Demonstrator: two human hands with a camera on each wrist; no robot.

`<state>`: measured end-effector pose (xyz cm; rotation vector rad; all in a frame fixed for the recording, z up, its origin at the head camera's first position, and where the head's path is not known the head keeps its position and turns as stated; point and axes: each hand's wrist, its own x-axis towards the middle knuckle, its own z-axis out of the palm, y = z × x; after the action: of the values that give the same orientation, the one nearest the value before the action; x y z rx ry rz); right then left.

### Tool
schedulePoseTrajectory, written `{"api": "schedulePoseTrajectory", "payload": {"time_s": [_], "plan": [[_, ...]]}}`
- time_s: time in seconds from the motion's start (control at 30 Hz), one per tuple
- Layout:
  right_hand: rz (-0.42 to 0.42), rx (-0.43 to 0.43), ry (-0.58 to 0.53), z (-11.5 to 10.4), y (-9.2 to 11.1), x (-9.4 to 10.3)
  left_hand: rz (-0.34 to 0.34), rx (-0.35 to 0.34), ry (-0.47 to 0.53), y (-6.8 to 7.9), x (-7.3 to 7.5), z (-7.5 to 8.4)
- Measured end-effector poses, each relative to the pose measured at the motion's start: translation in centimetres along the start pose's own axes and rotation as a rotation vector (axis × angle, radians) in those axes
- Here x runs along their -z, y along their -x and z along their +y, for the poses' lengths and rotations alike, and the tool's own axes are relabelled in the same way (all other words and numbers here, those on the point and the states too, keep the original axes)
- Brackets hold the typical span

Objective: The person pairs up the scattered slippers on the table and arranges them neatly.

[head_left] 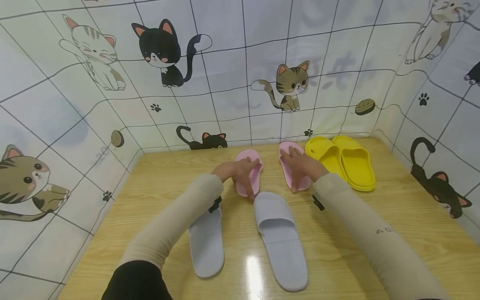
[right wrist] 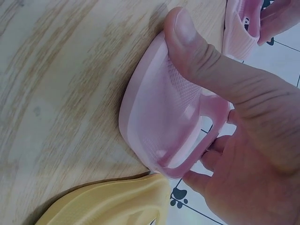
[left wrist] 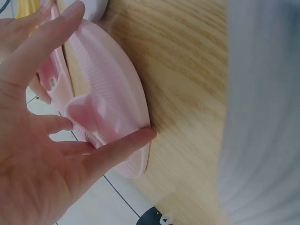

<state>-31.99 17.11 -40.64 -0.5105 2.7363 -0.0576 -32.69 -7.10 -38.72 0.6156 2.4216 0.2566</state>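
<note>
My left hand (head_left: pixel 241 173) spreads its fingers over the left pink slipper (head_left: pixel 256 183); in the left wrist view, one straight finger (left wrist: pixel 124 147) reaches the slipper's outer edge and the thumb lies near its heel. Over the other pink slipper (head_left: pixel 286 166) is my right hand (head_left: pixel 300 164). The right wrist view shows its thumb (right wrist: pixel 185 35) at the heel edge, while the other fingertips are beside the strap (right wrist: pixel 197 154), partly hidden. Both pink slippers point toward the back wall.
Yellow clogs (head_left: pixel 360 166) stand side by side right of the pink slippers. In front lie two white slippers, the right one (head_left: pixel 283 250) close behind the left pink slipper's heel, the left one (head_left: pixel 208 250) partly under my sleeve. A cat-print wall (head_left: pixel 225 83) bounds the wooden surface (head_left: pixel 168 166).
</note>
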Motion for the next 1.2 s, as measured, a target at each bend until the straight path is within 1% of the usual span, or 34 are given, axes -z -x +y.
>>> {"api": "schedulePoseTrajectory", "payload": {"time_s": [0.23, 0.4, 0.6, 0.83, 1.07, 1.2], "plan": [[0.009, 0.024, 0.031, 0.2, -0.2, -0.1, -0.002, 0.011, -0.045, 0.2, 0.1, 0.9], [0.017, 0.027, 0.019, 0.1, 0.0, 0.0, -0.006, 0.012, -0.033, -0.3, 0.1, 1.0], [0.005, 0.024, 0.02, 0.1, 0.0, 0.1, -0.001, 0.014, -0.016, -0.6, 0.2, 1.2], [0.003, 0.021, 0.024, 0.1, -0.1, 0.1, -0.003, 0.016, -0.023, -1.0, 0.3, 1.4], [0.001, 0.016, 0.038, 0.0, -0.1, 0.2, -0.017, 0.028, -0.008, -1.1, 0.4, 1.5], [0.001, 0.014, 0.037, 0.0, -0.1, 0.1, -0.014, 0.018, 0.002, -1.1, 0.5, 1.7]]}}
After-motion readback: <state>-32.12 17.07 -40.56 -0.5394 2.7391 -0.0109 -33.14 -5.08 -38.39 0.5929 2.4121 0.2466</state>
